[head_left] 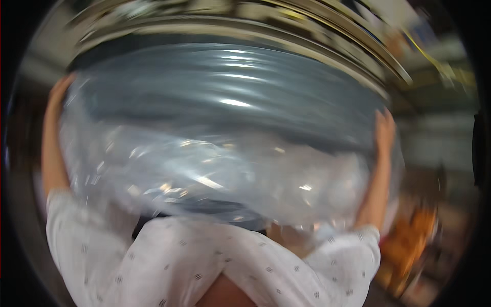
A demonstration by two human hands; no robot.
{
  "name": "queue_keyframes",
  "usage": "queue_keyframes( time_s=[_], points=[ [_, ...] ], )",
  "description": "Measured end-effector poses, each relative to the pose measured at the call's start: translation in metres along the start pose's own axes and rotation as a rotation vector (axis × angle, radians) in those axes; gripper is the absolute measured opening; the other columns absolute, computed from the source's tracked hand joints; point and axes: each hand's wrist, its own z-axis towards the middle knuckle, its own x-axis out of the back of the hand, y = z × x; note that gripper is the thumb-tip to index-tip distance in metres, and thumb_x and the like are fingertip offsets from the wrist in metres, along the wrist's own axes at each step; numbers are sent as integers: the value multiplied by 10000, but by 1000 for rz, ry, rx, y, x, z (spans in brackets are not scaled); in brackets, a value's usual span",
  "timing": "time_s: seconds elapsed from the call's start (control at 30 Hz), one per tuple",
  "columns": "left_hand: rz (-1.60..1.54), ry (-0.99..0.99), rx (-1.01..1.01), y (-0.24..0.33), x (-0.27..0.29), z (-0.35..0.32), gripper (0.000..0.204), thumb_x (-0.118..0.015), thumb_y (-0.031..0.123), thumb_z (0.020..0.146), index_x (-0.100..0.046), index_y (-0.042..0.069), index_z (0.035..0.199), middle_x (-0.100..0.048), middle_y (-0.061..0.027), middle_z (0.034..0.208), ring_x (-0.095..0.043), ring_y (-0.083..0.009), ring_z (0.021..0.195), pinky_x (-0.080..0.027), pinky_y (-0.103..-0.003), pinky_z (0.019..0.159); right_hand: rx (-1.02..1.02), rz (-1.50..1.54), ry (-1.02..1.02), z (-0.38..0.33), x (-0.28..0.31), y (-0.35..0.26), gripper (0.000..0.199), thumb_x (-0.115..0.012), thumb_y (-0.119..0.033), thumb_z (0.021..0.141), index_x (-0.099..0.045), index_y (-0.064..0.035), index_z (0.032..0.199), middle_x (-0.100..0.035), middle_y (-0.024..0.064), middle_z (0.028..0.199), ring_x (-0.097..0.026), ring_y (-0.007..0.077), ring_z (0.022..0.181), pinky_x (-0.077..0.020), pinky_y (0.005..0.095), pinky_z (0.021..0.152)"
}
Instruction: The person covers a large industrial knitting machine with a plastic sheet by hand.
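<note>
Here, blurred view: a large grey tub (230, 97) wrapped in clear plastic film (215, 179) fills the frame at chest height. Left hand (60, 88) grips its left rim, right hand (384, 129) its right rim. White dotted shirt (179, 266) below.

A large grey round container (225, 97), wrapped in clear crinkled plastic film (204, 174), is filling most of the blurred view. The left hand (60, 89) is pressing against its left side and the right hand (384, 130) is gripping its right side. A white dotted shirt (230, 266) is showing below.
</note>
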Motion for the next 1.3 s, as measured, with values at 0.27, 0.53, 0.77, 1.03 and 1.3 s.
queue_keyframes(
  time_s=[0.27,0.53,0.77,1.03,1.3],
  points=[
    [2,568,-422,1,-47,-3,293,-669,322,748,-682,74,904,-664,-39,873,-597,-111,821,-451,-246,750,-31,-402,-97,39,-8,-64,537,-348,-460,900,-556,5,1070,-552,223,1042,-502,357,1012,-384,397,858],
    [-74,741,-355,14,-59,-7,243,-661,274,709,-675,60,823,-640,-85,811,-601,-173,760,-455,-291,684,729,904,-494,-119,-9,-430,145,-550,-74,833,-584,-36,968,-593,47,893,-559,119,835,-443,240,740],
    [-81,654,-417,26,-70,8,299,-674,342,703,-693,86,856,-655,-72,885,-610,-175,843,-455,-291,748,1691,605,-446,-282,-9,-566,192,-643,-281,735,-599,-129,845,-569,44,847,-537,234,856,-388,347,817],
    [54,495,-536,17,-63,15,305,-645,409,722,-696,141,858,-605,-98,898,-581,-229,820,-446,-326,734,1309,-264,-252,-173,73,-419,354,-594,-444,733,-615,-118,596,-561,5,751,-504,179,917,-262,408,978],
    [-86,391,-555,11,-70,25,282,-651,324,770,-684,80,908,-637,-77,918,-579,-172,804,-434,-272,745,1121,-195,291,-147,248,-314,382,-665,-357,722,-541,-22,589,-563,69,1161,-511,254,1039,-394,338,852]
  ],
)
